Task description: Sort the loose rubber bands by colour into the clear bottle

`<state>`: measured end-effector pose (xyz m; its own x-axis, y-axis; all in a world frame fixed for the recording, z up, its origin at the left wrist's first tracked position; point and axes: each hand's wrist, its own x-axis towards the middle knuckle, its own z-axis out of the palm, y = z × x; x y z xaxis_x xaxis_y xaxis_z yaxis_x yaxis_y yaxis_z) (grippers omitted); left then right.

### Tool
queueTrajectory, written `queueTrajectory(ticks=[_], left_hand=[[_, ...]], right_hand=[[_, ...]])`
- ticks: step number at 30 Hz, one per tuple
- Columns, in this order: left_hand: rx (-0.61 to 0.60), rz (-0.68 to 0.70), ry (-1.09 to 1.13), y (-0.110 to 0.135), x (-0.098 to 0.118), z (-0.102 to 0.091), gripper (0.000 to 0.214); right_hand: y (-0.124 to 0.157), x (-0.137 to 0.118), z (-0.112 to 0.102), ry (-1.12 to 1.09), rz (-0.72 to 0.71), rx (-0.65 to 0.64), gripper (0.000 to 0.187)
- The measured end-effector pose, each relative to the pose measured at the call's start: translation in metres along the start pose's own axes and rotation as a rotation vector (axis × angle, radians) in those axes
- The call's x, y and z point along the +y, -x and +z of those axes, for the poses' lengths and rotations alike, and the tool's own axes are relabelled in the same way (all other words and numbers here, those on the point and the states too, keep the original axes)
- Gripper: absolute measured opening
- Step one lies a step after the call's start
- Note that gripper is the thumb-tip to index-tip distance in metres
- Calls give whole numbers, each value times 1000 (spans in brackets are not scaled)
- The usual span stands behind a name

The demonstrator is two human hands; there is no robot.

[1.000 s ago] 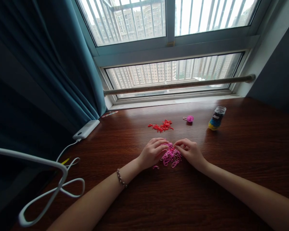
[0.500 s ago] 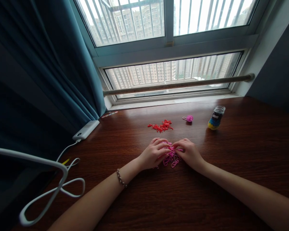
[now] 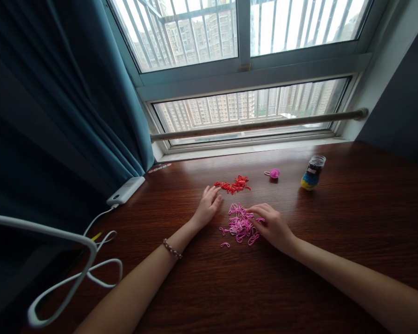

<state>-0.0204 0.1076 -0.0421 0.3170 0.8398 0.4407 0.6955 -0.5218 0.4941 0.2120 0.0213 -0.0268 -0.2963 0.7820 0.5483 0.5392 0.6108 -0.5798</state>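
Observation:
A loose pile of small pink pear-shaped pins [image 3: 242, 223], maybe safety pins, lies on the table in front of me. My right hand [image 3: 271, 223] rests at the pile's right edge, its fingers bent and apart, with fingertips on the pins. Beyond it is a smaller heap of red pins [image 3: 235, 185] of similar size. My left hand [image 3: 206, 207] reaches to the left end of the red heap, fingers stretched out and slightly spread. Nothing shows in either hand. A few pink pins lie separately at the near left side of their pile.
A clear jar [image 3: 313, 172] with black, blue and yellow contents stands at the right. Left of it lies a round pink lid [image 3: 274, 174] with a loop. A white power bank [image 3: 126, 190] with a white cable [image 3: 90, 264] sits by the curtain [image 3: 125, 116]. The window sill borders the table's back.
My left hand has moved from the pink pile up and left to the red heap, uncovering the pink pins. My right hand has stayed at the pink pile.

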Motion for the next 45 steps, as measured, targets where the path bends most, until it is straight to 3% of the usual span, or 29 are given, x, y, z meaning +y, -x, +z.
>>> queueTrajectory(ticks=[6,11,15,20,24,27,31,33,36,41,43,45], left_hand=[[105,47,-107,11,17,-3,23],[28,-61,-204,20,32,-3,27],[-73,14,23,22,43,-2,30],[-233,-48,534,19,50,-6,36],[-109,-172,666,17,46,-7,37],[6,-281,646,17,43,-5,38],[100,-314,438,18,44,-8,44],[77,-281,319,19,48,-12,54],[-92,-283,205,21,54,-17,63],[-436,-419,220,29,59,-15,67],[-470,-403,314,30,59,-11,67],[-470,-363,433,29,59,-7,64]], right_hand=[[1,1,1,34,-16,14,18],[2,6,5,152,35,-73,32],[2,3,3,91,-76,-260,36],[3,-20,-8,-20,-237,-268,33],[12,-43,-5,-67,-461,-558,49],[19,-46,2,-13,-467,-642,57],[19,-35,6,140,-337,-498,56],[14,-27,4,188,-301,-388,51],[7,-17,0,229,-215,-230,36],[3,-7,-3,341,111,-7,23],[4,-6,-2,375,205,-11,23],[5,-7,0,308,200,-74,23]])
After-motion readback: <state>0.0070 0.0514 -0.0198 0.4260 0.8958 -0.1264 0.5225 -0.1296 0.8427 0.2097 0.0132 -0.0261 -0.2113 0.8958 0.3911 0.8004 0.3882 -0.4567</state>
